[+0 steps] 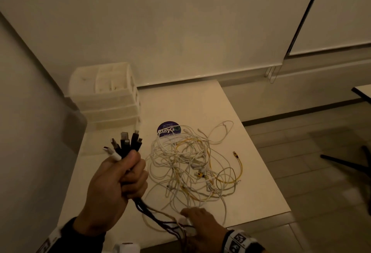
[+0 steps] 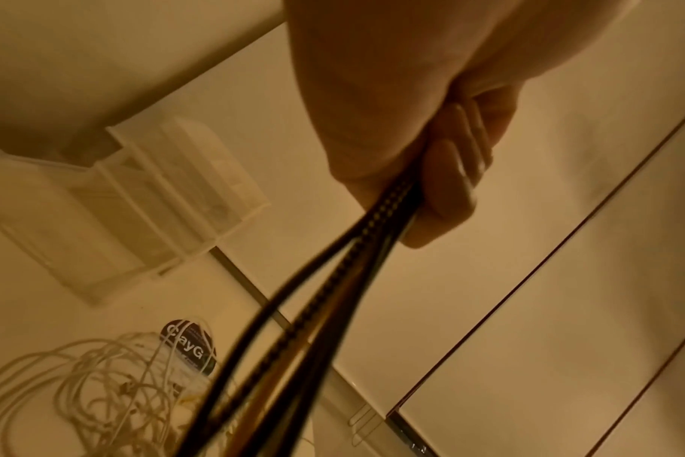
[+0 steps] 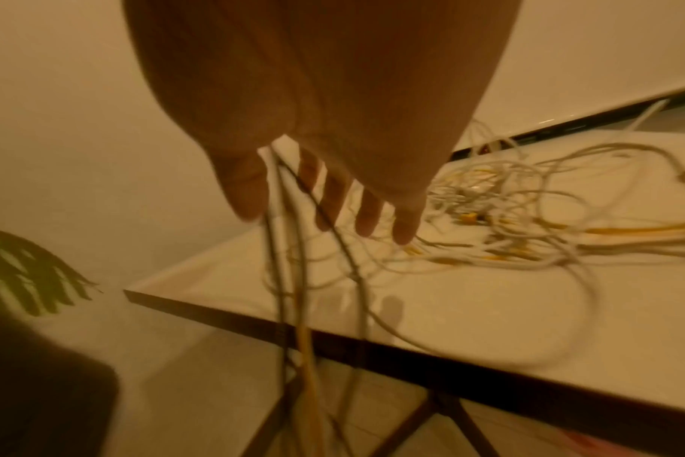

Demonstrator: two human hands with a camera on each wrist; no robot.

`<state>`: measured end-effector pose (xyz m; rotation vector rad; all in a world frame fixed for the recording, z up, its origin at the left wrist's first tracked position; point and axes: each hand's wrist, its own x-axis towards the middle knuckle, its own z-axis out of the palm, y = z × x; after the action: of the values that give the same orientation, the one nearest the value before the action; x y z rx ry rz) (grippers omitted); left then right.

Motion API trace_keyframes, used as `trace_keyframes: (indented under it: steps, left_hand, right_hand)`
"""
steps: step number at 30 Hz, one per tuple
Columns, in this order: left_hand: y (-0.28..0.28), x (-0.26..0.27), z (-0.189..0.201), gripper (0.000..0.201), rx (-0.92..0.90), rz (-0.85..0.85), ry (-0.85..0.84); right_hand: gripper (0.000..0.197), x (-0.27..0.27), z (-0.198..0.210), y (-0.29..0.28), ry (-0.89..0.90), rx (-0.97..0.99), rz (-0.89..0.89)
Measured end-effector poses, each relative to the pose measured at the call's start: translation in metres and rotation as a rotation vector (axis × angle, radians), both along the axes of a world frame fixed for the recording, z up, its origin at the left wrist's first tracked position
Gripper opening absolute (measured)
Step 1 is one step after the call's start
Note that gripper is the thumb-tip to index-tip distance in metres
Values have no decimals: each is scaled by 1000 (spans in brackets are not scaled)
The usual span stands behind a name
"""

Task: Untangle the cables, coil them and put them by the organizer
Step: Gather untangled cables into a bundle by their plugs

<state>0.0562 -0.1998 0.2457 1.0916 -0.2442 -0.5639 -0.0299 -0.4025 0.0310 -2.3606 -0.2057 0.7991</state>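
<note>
My left hand grips a bundle of dark cables with one white one, raised above the table's left side, their plugs fanning upward. In the left wrist view the fingers curl round the dark cables. The strands hang down to my right hand, which lies over them at the table's front edge. In the right wrist view its fingers are straight and spread, with the cable strands running between thumb and forefinger. A tangle of white and yellow cables lies mid-table. The white drawer organizer stands at the back left.
A round purple sticker sits on the white table behind the tangle. Walls close in at the left and back. The table's dark front edge drops to a tiled floor, and a plant leaf shows at the left below.
</note>
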Motion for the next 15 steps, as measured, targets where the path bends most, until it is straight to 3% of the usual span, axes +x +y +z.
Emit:
trace_keyframes:
  steps: [3, 6, 7, 10, 13, 15]
  left_hand:
    - [-2, 2, -3, 58, 15, 16, 19]
    - [-6, 2, -4, 59, 34, 20, 22]
    - [-7, 3, -4, 59, 41, 19, 23]
    - [-12, 5, -5, 58, 67, 21, 30]
    - [-15, 8, -4, 61, 97, 30, 34]
    - [-16, 11, -3, 63, 95, 34, 49]
  right_hand:
    - [66, -9, -33, -30, -10, -252, 83]
    - [71, -23, -69, -47, -141, -348, 175]
    - [79, -21, -76, -50, -51, -397, 193]
    - [88, -3, -100, -49, -151, -467, 120]
    - [61, 20, -79, -53, -223, -477, 222]
    - [54, 31, -71, -59, -233, -428, 327]
